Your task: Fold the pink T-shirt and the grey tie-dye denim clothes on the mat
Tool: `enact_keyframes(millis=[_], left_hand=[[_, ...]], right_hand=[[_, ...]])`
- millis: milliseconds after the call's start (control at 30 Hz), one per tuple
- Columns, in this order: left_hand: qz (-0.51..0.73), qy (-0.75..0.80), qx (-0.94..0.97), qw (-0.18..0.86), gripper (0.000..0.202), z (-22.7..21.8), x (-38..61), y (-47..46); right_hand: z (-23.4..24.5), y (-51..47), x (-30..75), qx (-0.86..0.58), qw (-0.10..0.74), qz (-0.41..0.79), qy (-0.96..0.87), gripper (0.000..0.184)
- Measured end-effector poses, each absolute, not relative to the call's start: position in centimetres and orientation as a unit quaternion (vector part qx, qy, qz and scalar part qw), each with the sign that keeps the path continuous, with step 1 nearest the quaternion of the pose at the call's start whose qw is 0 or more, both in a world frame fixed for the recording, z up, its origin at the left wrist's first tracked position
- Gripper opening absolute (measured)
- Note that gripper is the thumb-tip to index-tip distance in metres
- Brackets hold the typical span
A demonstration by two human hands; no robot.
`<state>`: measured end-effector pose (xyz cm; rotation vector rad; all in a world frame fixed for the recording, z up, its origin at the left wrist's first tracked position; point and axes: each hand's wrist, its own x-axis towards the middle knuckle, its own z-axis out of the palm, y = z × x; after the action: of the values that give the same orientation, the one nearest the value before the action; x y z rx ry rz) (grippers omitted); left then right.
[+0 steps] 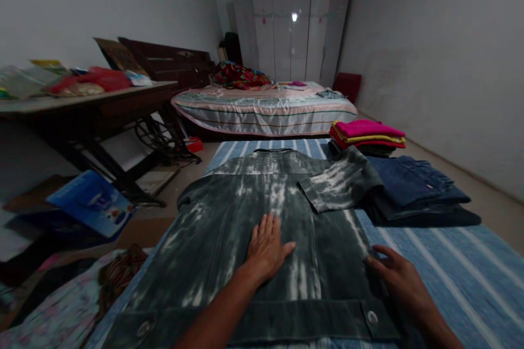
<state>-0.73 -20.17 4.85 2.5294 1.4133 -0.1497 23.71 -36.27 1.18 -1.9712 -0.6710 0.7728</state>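
Observation:
A dark green denim jacket point(254, 240) with whitish bleached streaks lies back side up, its collar away from me. My left hand point(268, 248) rests flat on the middle of its back, fingers stretched out and thumb apart. At the jacket's right side edge, my right hand point(395, 270) has thumb and forefinger closed on the cloth; its other fingers are partly hidden. One sleeve point(344, 180) is folded inward across the upper right of the back. The waistband point(303, 319), with a metal button near each end, runs along the near side.
Beneath the jacket is a blue striped cover point(446, 267). Folded jeans point(413, 185) and a stack of bright folded clothes point(370, 131) sit at the right. A sewing table point(135, 92), a blue box point(92, 204) and loose cloth point(61, 305) are at left; a bed point(266, 112) stands behind.

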Motion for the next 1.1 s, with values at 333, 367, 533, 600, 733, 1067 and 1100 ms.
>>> enact_keyframes(millis=[333, 367, 533, 600, 733, 1067, 1100], left_hand=[[-0.065, 0.485, 0.865, 0.11, 0.083, 4.5, -0.5, -20.5], [-0.066, 0.487, 0.864, 0.108, 0.084, 4.4, -0.5, -20.5], [-0.04, 0.478, 0.873, 0.084, 0.081, 3.5, -0.6, -20.6], [-0.025, 0.471, 0.879, 0.069, 0.079, 3.2, -0.7, -20.6], [-0.023, 0.463, 0.884, 0.06, 0.078, 3.1, -0.8, -20.7], [-0.036, 0.462, 0.883, 0.076, 0.077, 3.6, -0.8, -21.3], [-0.04, 0.458, 0.884, 0.081, 0.078, 3.6, -0.9, -21.5]], right_hand=[[1.8, -36.5, 23.7, -0.719, 0.489, 0.446, -0.211, 0.035], [1.8, -36.6, 23.9, -0.726, 0.48, 0.438, -0.225, 0.034], [1.0, -36.6, 24.4, -0.745, 0.431, 0.427, -0.276, 0.035], [0.9, -36.6, 24.4, -0.754, 0.424, 0.416, -0.281, 0.036], [0.9, -36.8, 24.5, -0.764, 0.418, 0.391, -0.298, 0.036], [0.6, -36.6, 24.7, -0.765, 0.422, 0.371, -0.314, 0.031], [0.7, -36.6, 24.6, -0.764, 0.426, 0.368, -0.314, 0.03]])
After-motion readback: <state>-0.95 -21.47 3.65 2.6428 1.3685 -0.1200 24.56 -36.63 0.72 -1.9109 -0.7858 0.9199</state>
